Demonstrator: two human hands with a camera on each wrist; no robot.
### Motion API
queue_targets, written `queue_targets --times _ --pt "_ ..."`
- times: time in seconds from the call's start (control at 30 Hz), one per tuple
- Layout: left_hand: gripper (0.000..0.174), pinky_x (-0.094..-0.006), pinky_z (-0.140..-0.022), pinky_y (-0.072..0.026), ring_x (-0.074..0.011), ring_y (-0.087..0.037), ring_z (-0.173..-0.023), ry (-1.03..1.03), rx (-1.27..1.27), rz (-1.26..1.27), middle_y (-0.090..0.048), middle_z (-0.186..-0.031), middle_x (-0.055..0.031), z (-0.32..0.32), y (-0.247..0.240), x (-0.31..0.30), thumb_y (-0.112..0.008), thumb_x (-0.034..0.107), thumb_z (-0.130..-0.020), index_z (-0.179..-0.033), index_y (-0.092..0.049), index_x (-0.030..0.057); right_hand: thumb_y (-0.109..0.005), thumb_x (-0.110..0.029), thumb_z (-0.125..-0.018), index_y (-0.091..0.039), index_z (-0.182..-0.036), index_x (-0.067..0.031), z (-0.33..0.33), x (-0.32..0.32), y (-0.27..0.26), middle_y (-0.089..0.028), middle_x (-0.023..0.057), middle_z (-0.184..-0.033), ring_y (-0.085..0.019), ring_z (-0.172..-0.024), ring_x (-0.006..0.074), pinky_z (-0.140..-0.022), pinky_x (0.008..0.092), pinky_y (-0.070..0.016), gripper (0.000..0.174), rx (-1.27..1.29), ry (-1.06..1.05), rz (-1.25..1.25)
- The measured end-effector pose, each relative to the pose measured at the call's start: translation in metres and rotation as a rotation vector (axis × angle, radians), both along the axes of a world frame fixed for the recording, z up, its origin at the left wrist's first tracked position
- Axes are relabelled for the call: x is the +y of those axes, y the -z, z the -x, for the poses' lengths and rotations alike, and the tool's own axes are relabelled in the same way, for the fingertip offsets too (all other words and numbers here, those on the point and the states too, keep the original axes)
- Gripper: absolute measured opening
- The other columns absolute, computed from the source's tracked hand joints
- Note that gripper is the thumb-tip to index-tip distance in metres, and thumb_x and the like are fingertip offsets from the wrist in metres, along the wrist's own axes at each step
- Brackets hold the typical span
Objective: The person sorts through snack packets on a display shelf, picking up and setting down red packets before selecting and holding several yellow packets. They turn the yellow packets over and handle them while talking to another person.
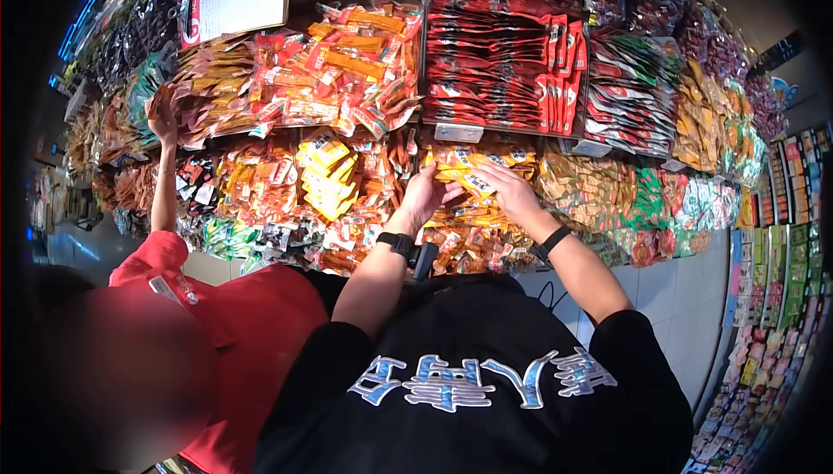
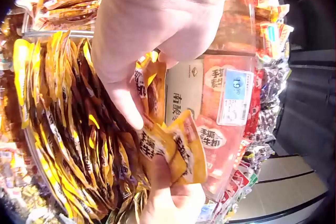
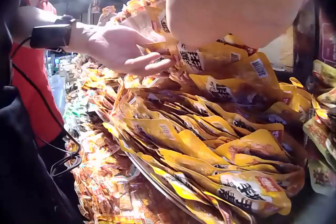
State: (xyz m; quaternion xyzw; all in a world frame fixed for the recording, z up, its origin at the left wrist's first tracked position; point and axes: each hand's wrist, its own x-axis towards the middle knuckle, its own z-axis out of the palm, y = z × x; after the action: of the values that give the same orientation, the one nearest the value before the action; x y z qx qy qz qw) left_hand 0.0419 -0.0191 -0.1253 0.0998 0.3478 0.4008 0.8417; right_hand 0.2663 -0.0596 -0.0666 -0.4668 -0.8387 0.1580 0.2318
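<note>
In the head view, both of our hands meet at a heap [image 1: 473,213] of yellow packs on the middle shelf. Our left hand [image 1: 429,194] pinches one packet [image 1: 473,181] just above the heap. Our right hand [image 1: 512,189] lays its fingers on the packet's other end. Beside us on the left, a person in red [image 1: 252,318] reaches up to the shelf.

In the left wrist view, the left hand [image 2: 157,29] pinches the packet [image 2: 176,153]. A price label [image 2: 236,97] is just to the right, and a fingertip [image 2: 170,203] touches the packet from below.

In the right wrist view, the left hand [image 3: 118,48] curls its fingers round the packet [image 3: 197,58] over the heap [image 3: 210,150]. The right hand [image 3: 236,8] is blurred and too close, so we cannot tell whether it grips.
</note>
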Motion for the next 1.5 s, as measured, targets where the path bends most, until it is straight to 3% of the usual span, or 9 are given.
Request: queue_targets --times 0.4,0.57,0.6,0.77,0.93,1.07,1.23,1.4,1.5 --pt "0.042 -0.0358 -0.095 -0.0531 -0.0331 -0.06 -0.11 -0.024 0.01 0.015 -0.054 -0.124 -0.0265 0.004 -0.009 -0.001 -0.045 0.034 -0.103 -0.136 -0.045 0.0085 -0.046 0.021 -0.065 -0.063 -0.123 -0.0043 -0.025 -0.017 -0.04 -0.062 0.0129 -0.128 -0.058 -0.121 0.0294 -0.104 0.0369 -0.0475 0.065 0.226 0.145 -0.173" --pt "0.045 -0.0359 -0.094 -0.0545 -0.0344 -0.06 -0.109 0.0 0.016 0.03 -0.055 -0.121 -0.0275 0.011 -0.007 -0.008 -0.041 0.032 -0.103 -0.135 -0.043 -0.0005 -0.054 0.013 -0.084 -0.062 -0.124 -0.0007 -0.021 -0.031 -0.049 -0.064 0.0149 -0.125 -0.062 -0.117 0.0284 -0.101 0.036 -0.0481 0.043 0.481 0.266 -0.133" --pt "0.046 -0.0358 -0.094 -0.0547 -0.0346 -0.06 -0.109 0.008 0.037 0.031 -0.055 -0.121 -0.0276 0.012 -0.01 -0.011 -0.041 0.032 -0.103 -0.134 -0.042 -0.002 -0.056 0.004 -0.093 -0.061 -0.124 0.0023 -0.017 -0.034 -0.05 -0.065 0.0152 -0.124 -0.063 -0.113 0.0228 -0.098 0.0339 -0.0487 0.031 0.666 0.276 -0.072" --pt "0.05 -0.035 -0.09 -0.057 -0.0336 -0.064 -0.1 0.075 0.03 0.114 -0.059 -0.111 -0.03 0.022 -0.014 -0.021 -0.038 0.032 -0.104 -0.131 -0.041 -0.0096 -0.055 0.0 -0.097 -0.049 -0.133 0.0056 -0.008 -0.043 -0.048 -0.061 0.0101 -0.125 -0.058 -0.112 0.0136 -0.1 0.031 -0.0441 0.037 1.175 0.431 0.114" --pt "0.055 -0.0352 -0.095 -0.0555 -0.039 -0.062 -0.107 0.158 0.073 0.147 -0.059 -0.113 -0.0314 0.028 -0.018 -0.032 -0.035 0.033 -0.104 -0.126 -0.038 -0.0174 -0.056 -0.004 -0.098 -0.055 -0.125 0.0019 -0.002 -0.043 -0.069 -0.063 0.0062 -0.12 -0.06 -0.106 0.0132 -0.095 0.0296 -0.0465 0.028 1.544 0.369 0.312" --pt "0.058 -0.0355 -0.09 -0.0566 -0.0369 -0.064 -0.104 0.129 0.144 0.163 -0.061 -0.109 -0.03 0.018 -0.022 -0.029 -0.036 0.035 -0.104 -0.123 -0.039 -0.0195 -0.057 -0.007 -0.098 -0.059 -0.117 -0.0014 -0.001 -0.041 -0.076 -0.065 0.0036 -0.113 -0.06 -0.105 0.0123 -0.093 0.0308 -0.0477 0.02 1.607 0.366 0.442" --pt "0.071 -0.0397 -0.087 -0.0554 -0.0289 -0.065 -0.096 0.479 0.366 -0.016 -0.066 -0.103 -0.0211 0.021 -0.042 -0.043 -0.039 0.054 -0.101 -0.118 -0.052 -0.0135 -0.056 -0.007 -0.098 -0.056 -0.122 -0.0004 0.001 -0.038 -0.094 -0.063 0.0061 -0.121 -0.06 -0.11 0.0148 -0.097 0.0319 -0.0469 0.025 1.614 0.313 0.528" --pt "0.068 -0.0527 -0.105 -0.0448 -0.0325 -0.053 -0.125 0.289 -0.211 -0.174 -0.049 -0.14 -0.0167 -0.01 -0.122 -0.071 -0.042 0.056 -0.099 -0.144 -0.037 0.0053 -0.052 -0.006 -0.1 -0.052 -0.128 0.0008 0.006 -0.047 -0.106 -0.062 0.007 -0.124 -0.059 -0.112 0.0149 -0.098 0.0318 -0.0461 0.029 1.475 0.14 0.617" --pt "0.063 -0.0564 -0.104 -0.0447 -0.0337 -0.051 -0.127 0.207 -0.092 -0.168 -0.049 -0.14 -0.0145 -0.029 -0.159 -0.093 -0.048 0.048 -0.1 -0.144 -0.036 0.0057 -0.05 -0.008 -0.101 -0.051 -0.125 0.0012 0.011 -0.054 -0.115 -0.061 0.0066 -0.121 -0.058 -0.107 0.0124 -0.095 0.03 -0.0461 0.026 1.337 0.129 0.486"
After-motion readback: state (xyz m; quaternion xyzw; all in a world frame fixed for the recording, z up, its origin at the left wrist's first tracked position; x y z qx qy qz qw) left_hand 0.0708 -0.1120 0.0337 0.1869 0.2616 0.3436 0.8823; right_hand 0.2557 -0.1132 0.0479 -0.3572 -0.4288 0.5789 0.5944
